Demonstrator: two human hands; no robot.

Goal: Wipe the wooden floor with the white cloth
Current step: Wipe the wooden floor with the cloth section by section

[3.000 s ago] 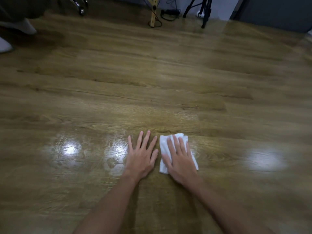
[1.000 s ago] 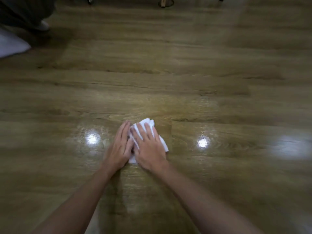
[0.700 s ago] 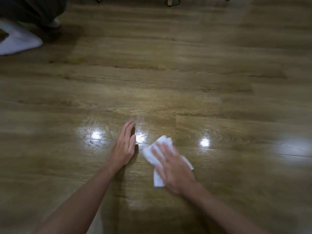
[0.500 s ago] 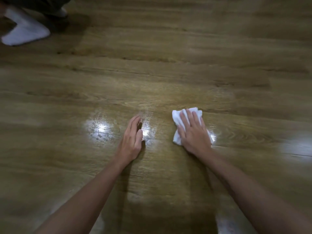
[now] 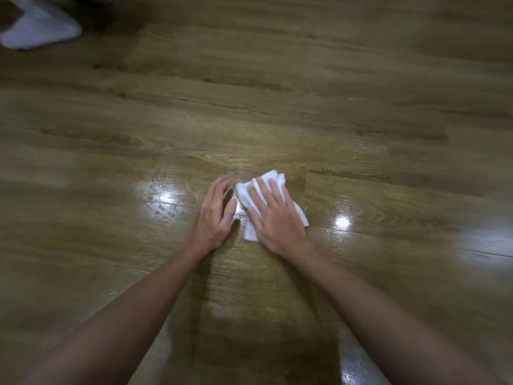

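A crumpled white cloth (image 5: 273, 179) lies on the glossy wooden floor (image 5: 305, 107) in the middle of the view. My right hand (image 5: 277, 218) rests flat on top of it with fingers spread, pressing it down; the cloth shows past the fingertips and on both sides of the palm. My left hand (image 5: 215, 215) lies palm down on the bare floor just left of the cloth. Its fingers point forward and nearly touch the cloth's left edge, and it holds nothing.
Another person's foot in a white sock (image 5: 41, 26) stands at the far left corner. Bright ceiling-light reflections sit on the planks left (image 5: 161, 197) and right (image 5: 342, 221) of my hands. Wooden floor fills everything else in view.
Over the last half second my right hand slid the cloth leftward, back next to my left hand. My left hand stayed planted on the floor.
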